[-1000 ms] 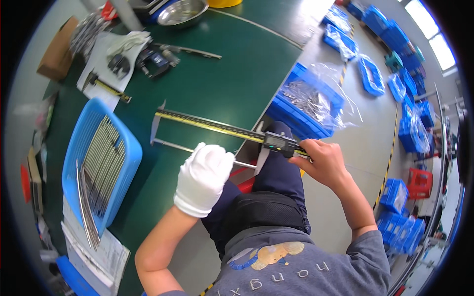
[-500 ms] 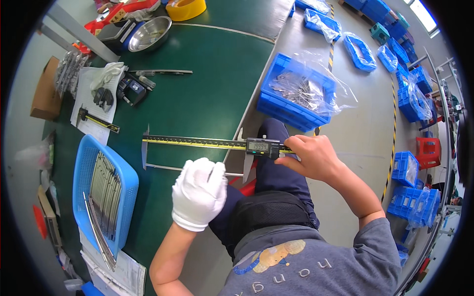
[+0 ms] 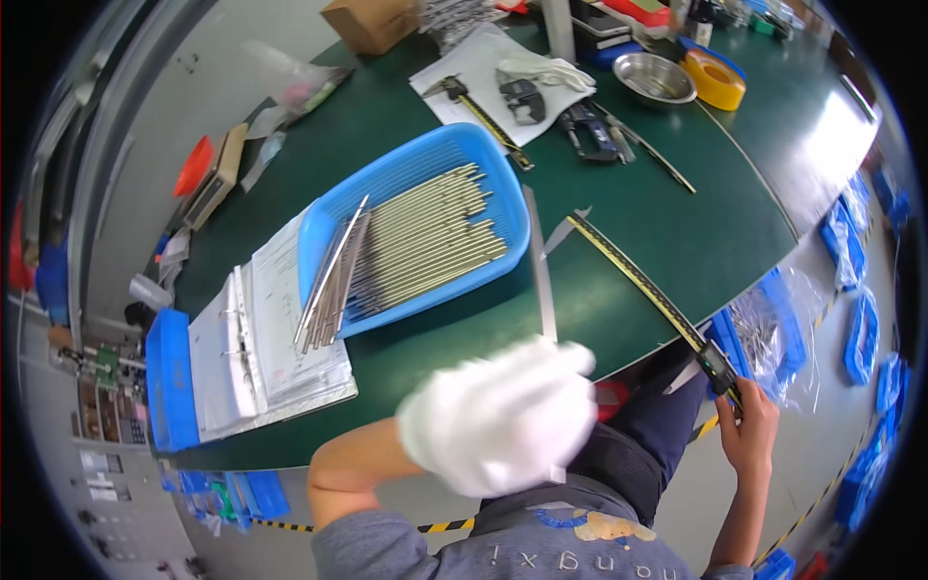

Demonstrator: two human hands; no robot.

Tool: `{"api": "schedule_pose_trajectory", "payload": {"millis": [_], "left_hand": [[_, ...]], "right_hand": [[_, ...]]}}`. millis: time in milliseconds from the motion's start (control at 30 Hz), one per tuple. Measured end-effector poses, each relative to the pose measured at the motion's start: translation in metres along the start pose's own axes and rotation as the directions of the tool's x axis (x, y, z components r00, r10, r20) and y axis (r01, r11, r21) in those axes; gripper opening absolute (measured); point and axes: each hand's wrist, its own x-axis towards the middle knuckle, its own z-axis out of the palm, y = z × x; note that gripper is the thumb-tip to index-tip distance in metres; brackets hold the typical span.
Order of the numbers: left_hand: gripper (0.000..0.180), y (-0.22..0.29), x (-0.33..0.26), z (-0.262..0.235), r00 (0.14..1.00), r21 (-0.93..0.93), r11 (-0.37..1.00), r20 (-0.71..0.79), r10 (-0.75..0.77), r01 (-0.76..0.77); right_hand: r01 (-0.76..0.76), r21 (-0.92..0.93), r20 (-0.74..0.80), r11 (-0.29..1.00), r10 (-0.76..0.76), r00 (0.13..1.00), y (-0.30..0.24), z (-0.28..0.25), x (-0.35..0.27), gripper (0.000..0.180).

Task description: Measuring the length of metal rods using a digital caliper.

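My left hand (image 3: 503, 416), in a white glove and blurred, is closed on the near end of a long thin metal rod (image 3: 539, 266) that runs away from me across the green tabletop (image 3: 677, 203) and ends beside the blue tray (image 3: 411, 174). My right hand (image 3: 749, 425), bare, grips the slider end of a long digital caliper (image 3: 643, 285), which hangs past the near right edge of the tabletop; its beam stretches diagonally back over the surface, and its far jaw lies just beside the rod's far end. The blue tray sits toward the middle left of the tabletop and holds a layer of similar metal rods (image 3: 425, 237), with a loose bundle tilted across its left wall. An open ring binder (image 3: 256, 338) lies at the near left edge, touching the tray. At the far edge rest a sheet of white paper (image 3: 483, 68) bearing a smaller caliper (image 3: 483, 111) and a spare glove (image 3: 541, 70), with a steel bowl (image 3: 655, 79) and a roll of yellow tape (image 3: 717, 79) to the right. A cardboard box (image 3: 372, 19) occupies the far left corner. Below the right edge, blue bins (image 3: 773, 324) with bagged parts stand on the floor.
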Motion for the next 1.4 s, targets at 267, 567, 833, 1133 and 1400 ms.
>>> {"api": "schedule_pose_trajectory", "payload": {"millis": [267,567,833,1133,1400], "left_hand": [[0.026,-0.106,-0.09,-0.058,0.894,0.139,0.928,-0.348,-0.282,0.347],[0.008,-0.094,-0.086,-0.083,0.823,0.27,0.78,-0.108,-0.558,0.564],[0.017,-0.154,0.005,-0.015,0.697,0.501,0.753,0.349,-0.627,0.426],[0.024,-0.188,0.02,0.001,0.45,0.434,0.755,0.616,-0.647,0.491],[0.022,-0.163,0.015,0.003,0.661,0.472,0.759,0.396,-0.637,0.448]], "right_hand": [[-0.024,0.043,-0.012,0.999,0.024,1.0,0.005,0.0,0.006,0.023],[-0.036,-0.002,-0.002,0.999,0.036,0.999,0.005,-0.004,0.006,0.022],[-0.017,0.004,-0.019,1.0,0.017,1.0,0.002,-0.003,0.007,0.023],[0.017,0.009,-0.014,1.0,-0.017,1.0,0.002,-0.004,0.006,0.021],[-0.005,-0.024,-0.026,1.0,0.004,1.0,0.0,-0.005,0.009,0.025]]}}
